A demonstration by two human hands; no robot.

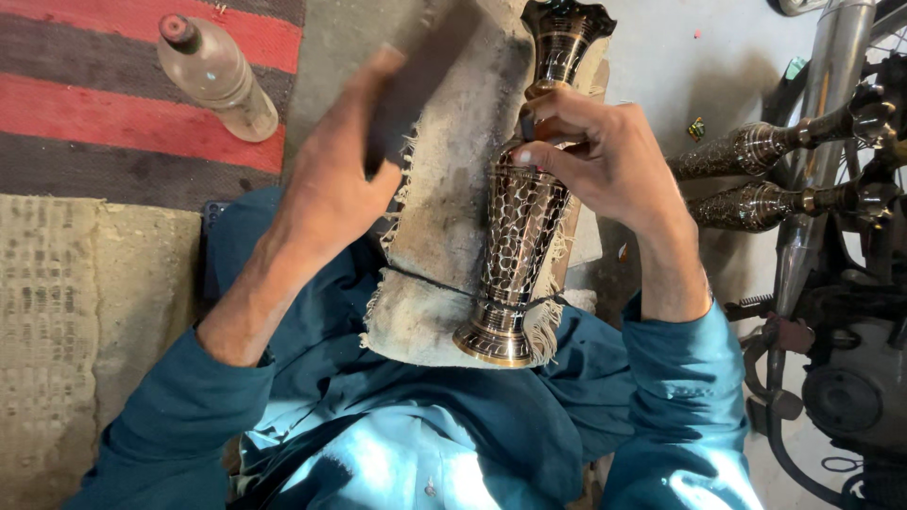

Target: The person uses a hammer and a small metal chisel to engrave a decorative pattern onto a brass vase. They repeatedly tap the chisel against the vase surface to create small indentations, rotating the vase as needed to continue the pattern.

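Looking straight down from the head camera onto a lap in teal clothing, and across it a padded rest wrapped in grey, frayed cloth (444, 198), grimy and worn, tied round with a dark cord near its lower end. On that cloth lies an engraved brass vase (520, 227), dark with a bright hammered pattern, its foot toward the person and its flared, scalloped mouth pointing away.

The right hand (605, 156) is closed, fingers pinched round a small dark tool (527, 125) whose tip sits against the narrow waist of the vase. The left hand (331, 184) is curled tight round a dark flat bar (416, 71), blurred, raised over the upper left of the cloth rest; what kind of striker it is I cannot tell for sure.

Now the surroundings. The floor is bare grey concrete (661, 57), dusty, with a few small coloured scraps on it. Upper left, a rug in red and dark stripes (85, 113) with a clear plastic bottle (215, 76) with a dark red cap lying tilted on it. Below that, along the left side, a coarse tan woven mat (57, 312).

On the right, two more engraved vases (756, 175) lie on their sides, one above the other, near the right hand but apart from it. Behind them stands a motorcycle (841, 312): chrome exhaust pipe, engine casing and foot peg crowd the right edge.
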